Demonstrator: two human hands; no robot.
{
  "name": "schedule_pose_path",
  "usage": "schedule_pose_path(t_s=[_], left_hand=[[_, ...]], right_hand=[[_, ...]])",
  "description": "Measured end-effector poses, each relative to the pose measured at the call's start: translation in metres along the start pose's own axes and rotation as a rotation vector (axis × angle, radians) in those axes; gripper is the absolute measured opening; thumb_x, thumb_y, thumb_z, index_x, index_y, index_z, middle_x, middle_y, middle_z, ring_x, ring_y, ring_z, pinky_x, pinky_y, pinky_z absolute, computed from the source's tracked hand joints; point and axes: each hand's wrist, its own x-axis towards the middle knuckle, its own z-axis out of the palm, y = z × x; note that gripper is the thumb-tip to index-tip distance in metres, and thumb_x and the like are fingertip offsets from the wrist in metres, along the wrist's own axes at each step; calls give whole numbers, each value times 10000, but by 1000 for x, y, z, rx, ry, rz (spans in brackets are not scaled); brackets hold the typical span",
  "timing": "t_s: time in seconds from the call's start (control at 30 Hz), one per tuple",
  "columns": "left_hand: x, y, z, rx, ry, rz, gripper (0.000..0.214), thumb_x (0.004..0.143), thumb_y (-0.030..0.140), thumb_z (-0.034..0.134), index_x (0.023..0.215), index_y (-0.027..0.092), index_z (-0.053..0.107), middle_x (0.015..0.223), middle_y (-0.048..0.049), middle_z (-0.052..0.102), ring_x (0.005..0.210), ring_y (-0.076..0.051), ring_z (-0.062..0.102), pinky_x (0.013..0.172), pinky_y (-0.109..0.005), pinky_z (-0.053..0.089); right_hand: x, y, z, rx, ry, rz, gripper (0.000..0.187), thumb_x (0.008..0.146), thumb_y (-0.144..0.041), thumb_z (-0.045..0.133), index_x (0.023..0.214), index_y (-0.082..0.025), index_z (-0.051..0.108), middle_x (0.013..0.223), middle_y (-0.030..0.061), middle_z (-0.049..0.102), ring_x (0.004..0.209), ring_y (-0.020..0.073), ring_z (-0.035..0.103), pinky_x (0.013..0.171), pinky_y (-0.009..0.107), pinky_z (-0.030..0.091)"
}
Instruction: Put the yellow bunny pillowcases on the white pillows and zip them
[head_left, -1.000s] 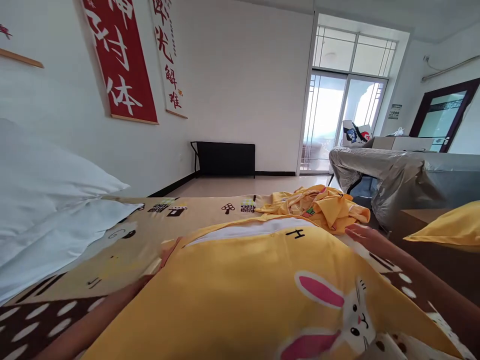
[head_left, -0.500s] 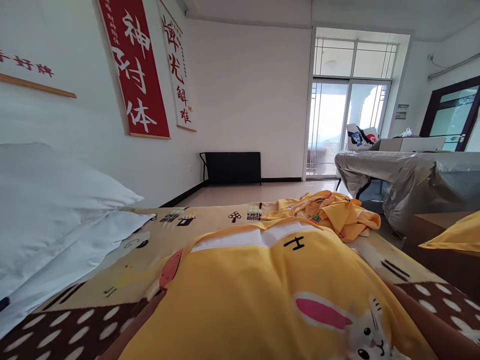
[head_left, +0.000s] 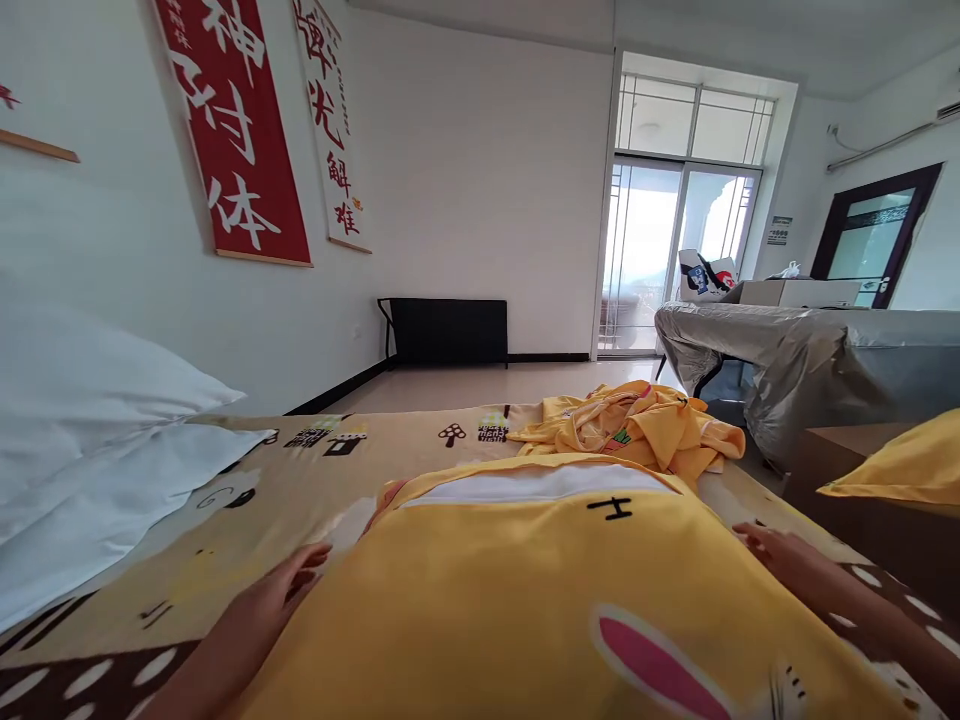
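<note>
A yellow pillowcase with a bunny print and a black letter H lies in front of me, its open end facing away. Inside that opening shows a strip of white pillow. My left hand is beside the pillowcase's left edge, its fingers loosely bent and apart, holding nothing that I can see. On the other side, my right hand is next to the right edge, fingers stretched forward. Whether either hand touches the cloth, I cannot tell.
Crumpled yellow fabric lies at the far edge of the patterned bed sheet. White pillows are stacked at left. At right, a brown box stands with yellow cloth over it, before a plastic-covered table.
Both hands, earlier hidden behind the pillowcase's sides, now show beside it. The pillowcase's front lies lower and closer to me, and my view has turned slightly right.
</note>
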Motion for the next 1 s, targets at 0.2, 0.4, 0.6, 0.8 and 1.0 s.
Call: schedule_pose_path(t_s=[0.2, 0.4, 0.6, 0.8, 1.0], left_hand=[[33, 84, -2, -117, -227, 427, 450, 905, 492, 350, 1223, 236, 538, 1351, -46, 516, 1277, -246, 417, 1105, -427, 244], [45, 113, 34, -88, -346, 543, 390, 926, 445, 322, 949, 199, 624, 983, -49, 644, 948, -203, 570, 901, -345, 409], [37, 70, 25, 20, -287, 375, 484, 922, 504, 253, 700, 203, 561, 667, -17, 619, 713, -203, 597, 778, -303, 426], [78, 110, -38, 367, 178, 384, 506, 879, 513, 287, 659, 190, 610, 548, -35, 601, 553, -188, 571, 539, -275, 343], [108, 140, -115, 350, 907, 215, 566, 945, 391, 113, 927, 134, 618, 762, -75, 645, 733, -167, 571, 651, -317, 387]], right_hand=[[8, -131, -39, 106, -77, -417, 476, 908, -470, 389, 1343, -294, 467, 1311, 72, 563, 1181, 262, 527, 962, 421, 415], [20, -174, 1, 8, -140, -611, 363, 933, -443, 378, 1109, -251, 631, 1096, 57, 667, 1040, 211, 573, 941, 362, 391], [27, -115, 4, -160, 23, -431, 445, 935, -466, 341, 734, -201, 637, 731, 36, 682, 684, 160, 613, 627, 250, 390], [57, -135, -56, -185, 370, -339, 449, 907, -413, 360, 584, -187, 575, 534, 35, 594, 516, 152, 527, 524, 259, 279], [67, -168, -144, -137, 1165, -383, 402, 897, -352, 366, 1135, -99, 568, 492, -4, 517, 529, 171, 502, 611, 302, 361]])
